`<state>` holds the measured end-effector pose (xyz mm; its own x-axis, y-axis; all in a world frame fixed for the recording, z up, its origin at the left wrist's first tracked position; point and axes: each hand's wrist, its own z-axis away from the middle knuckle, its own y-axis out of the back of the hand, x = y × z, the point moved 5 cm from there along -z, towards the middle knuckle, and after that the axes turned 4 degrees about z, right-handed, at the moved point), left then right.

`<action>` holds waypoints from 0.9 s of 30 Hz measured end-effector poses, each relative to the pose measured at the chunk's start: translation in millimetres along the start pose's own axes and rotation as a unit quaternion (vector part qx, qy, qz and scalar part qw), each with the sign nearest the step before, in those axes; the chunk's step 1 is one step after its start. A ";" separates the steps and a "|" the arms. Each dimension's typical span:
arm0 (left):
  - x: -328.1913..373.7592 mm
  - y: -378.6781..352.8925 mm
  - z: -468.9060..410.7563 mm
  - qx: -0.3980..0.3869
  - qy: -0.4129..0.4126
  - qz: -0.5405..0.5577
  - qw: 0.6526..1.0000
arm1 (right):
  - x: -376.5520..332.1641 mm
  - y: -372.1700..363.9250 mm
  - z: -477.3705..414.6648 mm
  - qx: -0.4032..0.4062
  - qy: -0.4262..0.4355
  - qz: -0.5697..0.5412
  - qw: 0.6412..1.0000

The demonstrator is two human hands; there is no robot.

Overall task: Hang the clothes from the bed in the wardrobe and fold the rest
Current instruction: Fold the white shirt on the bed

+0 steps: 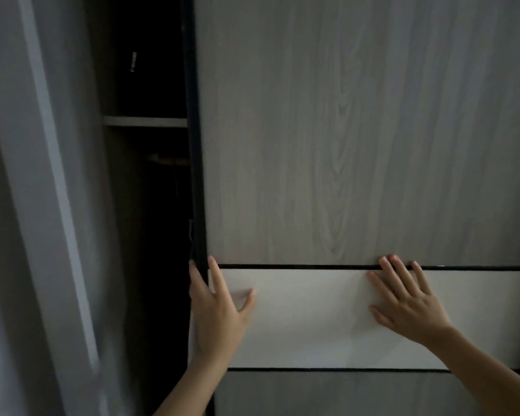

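Note:
A sliding wardrobe door [357, 130] of grey wood grain with a white band [312, 319] across it fills the right of the head view. My left hand [219, 310] is at the door's dark left edge [197, 175], some fingers round the edge and the thumb on the white band. My right hand [403, 298] lies flat on the white band, fingers straight and spread. Left of the door the wardrobe stands open in a narrow dark gap [150, 205]. No clothes show.
Inside the gap a shelf [146, 121] crosses at upper height, with a hanging rail [168, 160] faintly visible below it. A pale curtain [36, 205] hangs down the left side, close to the opening.

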<state>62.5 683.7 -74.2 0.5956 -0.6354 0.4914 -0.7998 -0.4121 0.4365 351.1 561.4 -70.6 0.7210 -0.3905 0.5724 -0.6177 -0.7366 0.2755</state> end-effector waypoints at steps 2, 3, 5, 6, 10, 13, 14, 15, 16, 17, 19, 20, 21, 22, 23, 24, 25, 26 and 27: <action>16.9 -11.6 8.4 -0.030 -0.010 -0.014 0.999 | 6.8 3.2 7.3 -0.031 -0.028 -0.003 0.999; 29.2 -18.4 13.7 -0.027 -0.016 -0.015 0.999 | 13.0 7.5 14.0 -0.052 -0.049 0.003 0.997; 49.4 -26.5 21.4 -0.040 -0.014 -0.015 0.999 | 20.4 15.1 21.7 -0.080 -0.098 -0.002 0.992; 62.9 -31.2 27.4 -0.056 -0.014 -0.006 0.998 | 26.7 20.2 29.9 -0.083 -0.114 0.007 0.990; 99.6 -54.9 41.4 -0.142 -0.026 -0.003 0.990 | 34.1 34.1 47.3 -0.044 -0.110 0.040 0.992; 123.7 -70.7 49.4 -0.181 -0.038 0.020 0.983 | 42.5 42.4 53.7 -0.035 -0.074 0.056 0.995; 136.9 -77.0 53.0 -0.195 -0.045 0.023 0.980 | 54.2 44.2 59.8 -0.038 -0.080 0.063 0.994; 144.0 -80.9 55.7 -0.201 -0.054 0.021 0.978 | 63.2 46.0 62.6 -0.041 -0.094 0.065 0.993; 155.0 -86.0 58.8 -0.200 -0.068 0.022 0.977 | 77.9 48.6 68.2 -0.043 -0.117 0.065 0.990; 162.4 -92.5 62.2 -0.195 -0.078 0.040 0.977 | 91.3 51.1 73.4 -0.046 -0.142 0.065 0.987; 174.1 -107.7 69.6 -0.229 -0.065 0.078 0.968 | 117.5 57.3 86.2 -0.050 -0.195 0.061 0.978; 179.0 -117.9 74.0 -0.262 -0.063 0.090 0.959 | 128.1 60.7 92.5 -0.052 -0.222 0.054 0.972; 186.8 -128.2 79.3 -0.283 -0.065 0.106 0.951 | 140.6 63.4 100.8 -0.061 -0.253 0.042 0.965; 194.9 -136.6 83.0 -0.294 -0.075 0.118 0.945 | 152.2 64.6 108.9 -0.073 -0.286 0.024 0.955; 205.5 -143.4 86.1 -0.305 -0.090 0.125 0.940 | 164.3 64.8 117.1 -0.095 -0.325 0.000 0.941; 215.0 -147.9 88.2 -0.318 -0.099 0.133 0.934 | 173.7 63.9 124.4 -0.114 -0.368 -0.035 0.922; 223.5 -152.2 90.7 -0.325 -0.107 0.143 0.929 | 180.8 61.1 132.3 -0.132 -0.406 -0.076 0.901; 235.3 -158.3 93.7 -0.332 -0.118 0.155 0.923 | 188.6 57.2 141.8 -0.155 -0.433 -0.120 0.880; 240.5 -163.2 96.0 -0.341 -0.123 0.162 0.918 | 188.5 50.0 146.9 -0.188 -0.442 -0.171 0.861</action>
<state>329.1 535.4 -99.6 0.2329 -0.8154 0.5300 -0.6489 0.2757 0.7092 502.2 369.9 -62.4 0.7355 -0.5763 -0.3563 -0.2609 -0.7262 0.6361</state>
